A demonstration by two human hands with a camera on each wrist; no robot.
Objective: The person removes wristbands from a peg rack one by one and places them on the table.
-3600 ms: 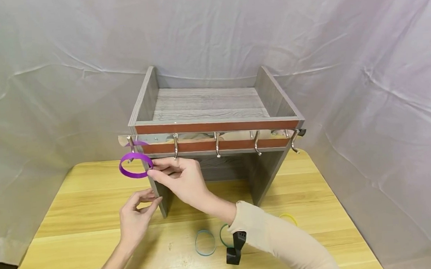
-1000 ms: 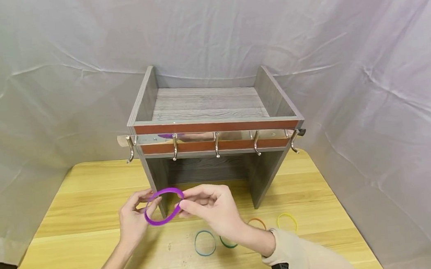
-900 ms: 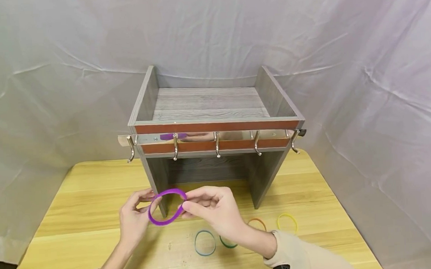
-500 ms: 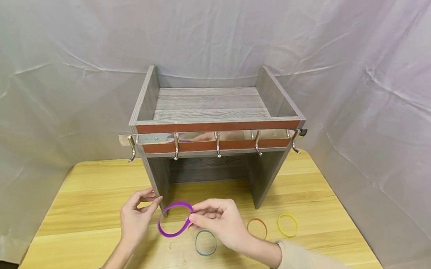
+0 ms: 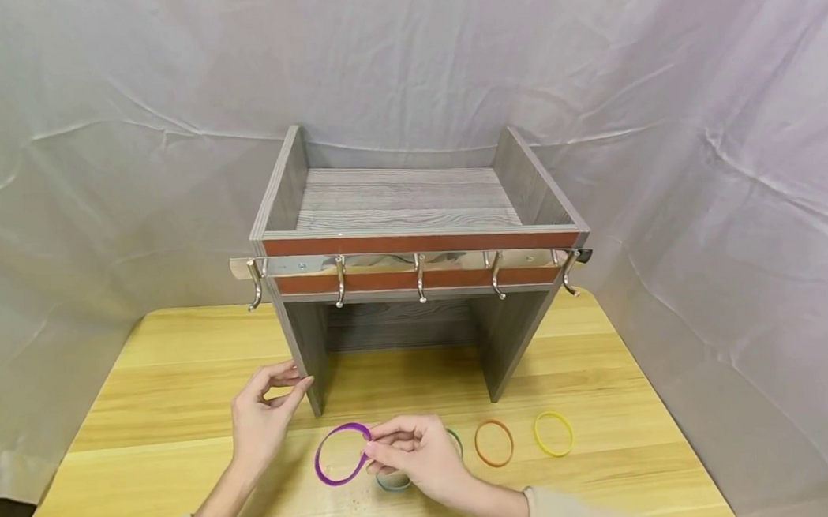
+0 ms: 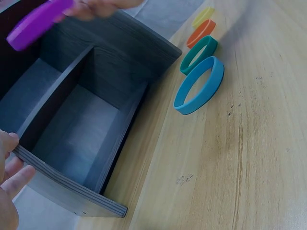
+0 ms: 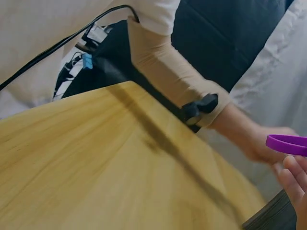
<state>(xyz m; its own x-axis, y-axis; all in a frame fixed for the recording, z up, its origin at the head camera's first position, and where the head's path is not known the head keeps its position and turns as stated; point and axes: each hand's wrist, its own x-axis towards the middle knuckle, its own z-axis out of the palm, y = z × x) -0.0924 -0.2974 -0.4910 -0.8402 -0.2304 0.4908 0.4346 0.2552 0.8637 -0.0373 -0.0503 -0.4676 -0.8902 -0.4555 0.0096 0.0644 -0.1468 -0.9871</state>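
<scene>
My right hand [image 5: 426,455] pinches a purple silicone wristband [image 5: 342,454] at its right side, low in front of the shelf in the head view. In the right wrist view the same purple wristband [image 7: 288,144] shows above the right fingertips. My left hand [image 5: 261,414] holds the front edge of the left side panel of a grey wooden shelf [image 5: 299,352], thumb in front. A metal hook rail [image 5: 386,262] runs across the shelf's front, with several double hooks and no band on them. Partly behind the right hand lie a blue wristband [image 6: 204,88] and a green wristband [image 6: 204,53].
An orange wristband [image 5: 494,443] and a yellow wristband [image 5: 554,433] lie to the right on the wooden table [image 5: 612,468], in a row with the blue and green ones. Grey cloth [image 5: 402,61] hangs behind and on both sides.
The purple wristband, at the leftmost hook in the oldest frame, has come down and to the right with my right hand, low over the table. My left hand has stayed at the panel.
</scene>
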